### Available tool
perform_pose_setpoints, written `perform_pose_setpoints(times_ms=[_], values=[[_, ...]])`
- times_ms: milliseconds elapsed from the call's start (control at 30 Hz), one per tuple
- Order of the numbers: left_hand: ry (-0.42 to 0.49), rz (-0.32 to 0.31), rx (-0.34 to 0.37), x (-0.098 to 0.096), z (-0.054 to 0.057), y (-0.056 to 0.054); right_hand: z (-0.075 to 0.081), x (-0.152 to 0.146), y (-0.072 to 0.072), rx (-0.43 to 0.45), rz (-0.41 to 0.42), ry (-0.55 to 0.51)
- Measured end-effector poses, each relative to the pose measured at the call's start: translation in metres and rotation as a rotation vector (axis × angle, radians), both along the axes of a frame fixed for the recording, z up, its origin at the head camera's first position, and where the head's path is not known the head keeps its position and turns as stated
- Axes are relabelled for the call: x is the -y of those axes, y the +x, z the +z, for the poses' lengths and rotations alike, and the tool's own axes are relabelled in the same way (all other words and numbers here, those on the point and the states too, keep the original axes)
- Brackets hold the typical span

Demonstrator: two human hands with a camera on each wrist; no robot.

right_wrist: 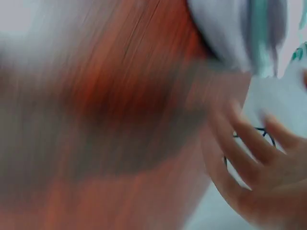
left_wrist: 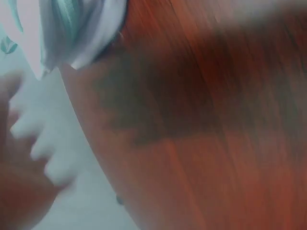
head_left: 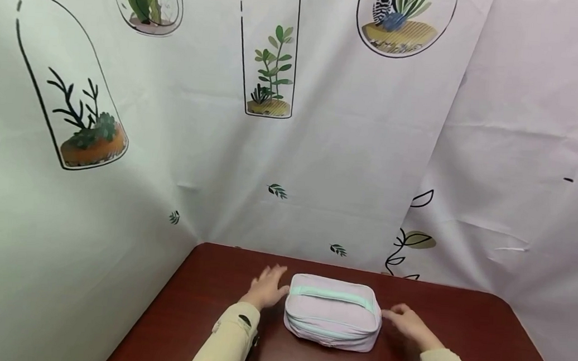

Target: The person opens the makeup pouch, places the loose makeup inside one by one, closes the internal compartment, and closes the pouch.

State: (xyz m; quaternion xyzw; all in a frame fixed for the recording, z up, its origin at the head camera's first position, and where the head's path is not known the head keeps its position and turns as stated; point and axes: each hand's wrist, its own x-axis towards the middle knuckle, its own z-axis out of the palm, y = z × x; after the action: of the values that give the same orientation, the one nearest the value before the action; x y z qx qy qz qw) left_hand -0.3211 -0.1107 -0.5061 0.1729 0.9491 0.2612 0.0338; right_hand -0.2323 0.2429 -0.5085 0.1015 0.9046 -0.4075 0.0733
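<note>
A pale lilac zip pouch (head_left: 332, 312) with a mint-green handle strap and zipper band sits on the dark red wooden table. At its left end, my left hand (head_left: 264, 288) has its fingers spread, the thumb right at the pouch's edge. On the opposite side my right hand (head_left: 408, 324) is held with relaxed fingers, fingertips close to the pouch's right end. The left wrist view shows the blurred left hand (left_wrist: 24, 163) below a corner of the pouch (left_wrist: 84, 28). In the right wrist view the right hand's fingers (right_wrist: 244, 143) are spread near the pouch (right_wrist: 230, 28).
The red-brown table (head_left: 222, 271) has rounded far corners. Behind and to the left hangs a white cloth backdrop (head_left: 330, 166) printed with plants in glass jars, reaching down to the table's far edge. Both forearms wear cream sleeves (head_left: 230, 338).
</note>
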Motion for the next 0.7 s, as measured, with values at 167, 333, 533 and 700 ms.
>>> perform_pose_setpoints(times_ms=[167,333,533,700], values=[[-0.208,0.173,-0.297,0.009,-0.001,-0.011,0.005,-0.011,-0.008,-0.282,0.039,0.418],[-0.247,0.202,-0.378,0.015,-0.007,-0.017,0.007,-0.016,-0.014,-0.474,-0.007,0.593],[-0.235,0.208,-0.338,0.016,-0.011,-0.011,0.006,-0.016,-0.017,-0.513,0.011,0.640],[-0.234,0.196,-0.338,0.014,-0.016,-0.008,0.005,-0.012,-0.015,-0.479,0.021,0.624]])
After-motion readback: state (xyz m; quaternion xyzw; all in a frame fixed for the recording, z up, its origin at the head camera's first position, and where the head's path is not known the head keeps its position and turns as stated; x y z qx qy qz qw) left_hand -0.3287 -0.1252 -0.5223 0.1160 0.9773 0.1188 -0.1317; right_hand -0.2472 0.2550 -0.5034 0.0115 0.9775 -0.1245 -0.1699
